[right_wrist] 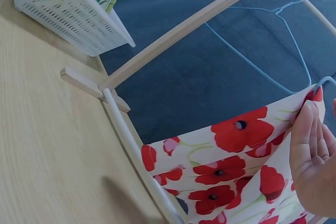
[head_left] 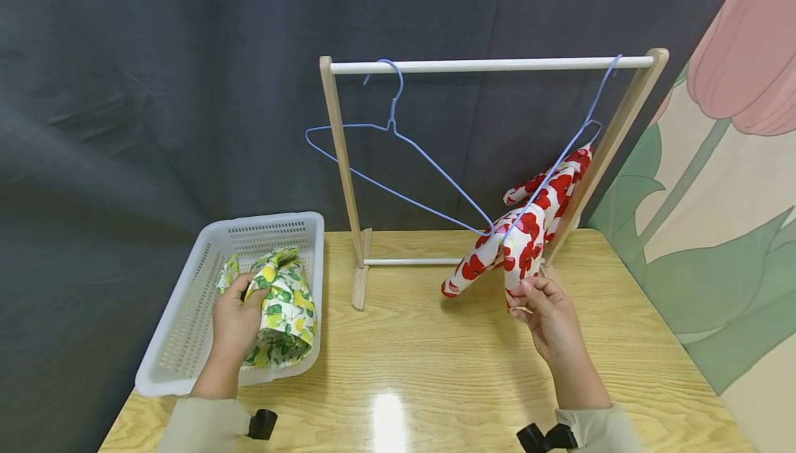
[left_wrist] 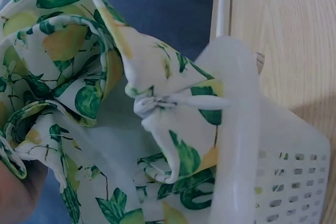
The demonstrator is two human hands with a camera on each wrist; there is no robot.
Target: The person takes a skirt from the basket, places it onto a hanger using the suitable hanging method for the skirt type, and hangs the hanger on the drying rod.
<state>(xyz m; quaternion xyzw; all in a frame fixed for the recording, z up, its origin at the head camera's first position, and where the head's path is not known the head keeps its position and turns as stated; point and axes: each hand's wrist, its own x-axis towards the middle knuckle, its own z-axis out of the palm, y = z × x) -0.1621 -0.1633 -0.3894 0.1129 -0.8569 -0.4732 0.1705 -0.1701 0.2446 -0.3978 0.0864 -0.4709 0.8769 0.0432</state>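
In the head view, my left hand (head_left: 235,325) grips a bunched cloth printed with lemons and green leaves (head_left: 291,311) inside a white plastic basket (head_left: 273,217). A knotted tie shows on this cloth (left_wrist: 157,66) in the left wrist view. At the right, my right hand (head_left: 552,325) pinches the lower edge of a white cloth with red flowers (head_left: 525,235). That flowered cloth (right_wrist: 231,174) hangs at a blue hanger (head_left: 600,90) on the rack's right end; how it is fixed there is not plain. What kind of garments these are, I cannot tell.
The wooden rack (head_left: 338,139) has a white top rail (head_left: 497,65) and a lower white bar. A second blue hanger (head_left: 393,118) hangs bare near its left end. Behind is a dark curtain (head_left: 124,94); a tulip-painted wall (head_left: 703,232) borders the wooden table (head_left: 435,349) at right.
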